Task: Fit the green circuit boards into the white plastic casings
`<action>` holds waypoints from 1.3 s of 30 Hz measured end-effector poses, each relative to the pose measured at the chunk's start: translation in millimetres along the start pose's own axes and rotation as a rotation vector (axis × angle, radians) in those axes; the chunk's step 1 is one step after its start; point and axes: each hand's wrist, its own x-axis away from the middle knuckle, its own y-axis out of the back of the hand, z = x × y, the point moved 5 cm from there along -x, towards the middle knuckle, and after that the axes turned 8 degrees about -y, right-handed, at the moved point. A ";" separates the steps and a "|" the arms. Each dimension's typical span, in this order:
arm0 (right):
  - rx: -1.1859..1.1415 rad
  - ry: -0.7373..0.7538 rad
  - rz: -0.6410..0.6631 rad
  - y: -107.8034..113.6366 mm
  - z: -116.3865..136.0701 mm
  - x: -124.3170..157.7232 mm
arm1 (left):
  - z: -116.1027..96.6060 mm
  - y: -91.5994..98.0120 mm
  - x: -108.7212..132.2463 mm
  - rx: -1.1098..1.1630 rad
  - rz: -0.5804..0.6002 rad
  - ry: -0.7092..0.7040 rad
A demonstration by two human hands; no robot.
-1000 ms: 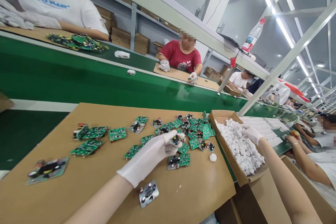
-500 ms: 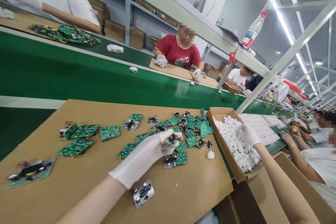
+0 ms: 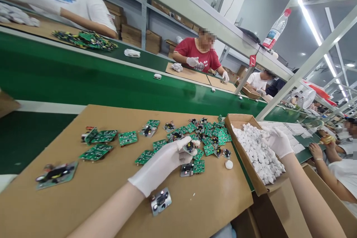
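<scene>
My left hand (image 3: 181, 152), in a white glove, is closed on a small circuit board (image 3: 190, 147) with black and yellow components, above the brown work board (image 3: 212, 204). Beyond and beside it lies a scattered pile of green circuit boards (image 3: 209, 134). My right hand (image 3: 279, 143), also gloved, is at the right side of a cardboard box (image 3: 260, 189) of small white parts (image 3: 255, 152). Its fingers are drawn together over the parts; what they pinch blends with the white glove. One round white piece (image 3: 229, 164) lies between the boards and the box.
Loose circuit boards (image 3: 96, 152) lie on the left, and one (image 3: 161, 201) near my left forearm. A green conveyor (image 3: 119, 81) runs behind, carrying small white items. Coworkers sit across it and at the right. A slanted white post (image 3: 295, 78) rises behind the box.
My right hand has turned, its fingers now pointing left over the white parts. My left hand still holds the circuit board. The view has shifted left. The coworker in red has raised one hand.
</scene>
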 end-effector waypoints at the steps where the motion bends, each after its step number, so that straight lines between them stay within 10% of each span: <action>1: -0.035 -0.016 0.035 -12.3 1.4 2.5 | 1.6 0.7 -1.3 0.002 0.009 0.001; 11: -0.325 -0.013 0.492 -204.3 37.9 29.3 | 7.8 3.9 -7.7 0.100 0.049 -0.004; 18: -0.665 -0.105 0.548 -287.7 9.8 -1.8 | 6.0 17.1 -17.6 0.248 -0.008 0.001; 27: -0.666 -0.215 0.462 -292.1 -49.5 -18.8 | 10.9 33.5 -32.0 0.310 -0.074 -0.052; 39: -0.755 -0.265 0.592 -293.0 -48.2 -10.5 | 0.2 22.3 -21.6 0.138 0.016 -0.134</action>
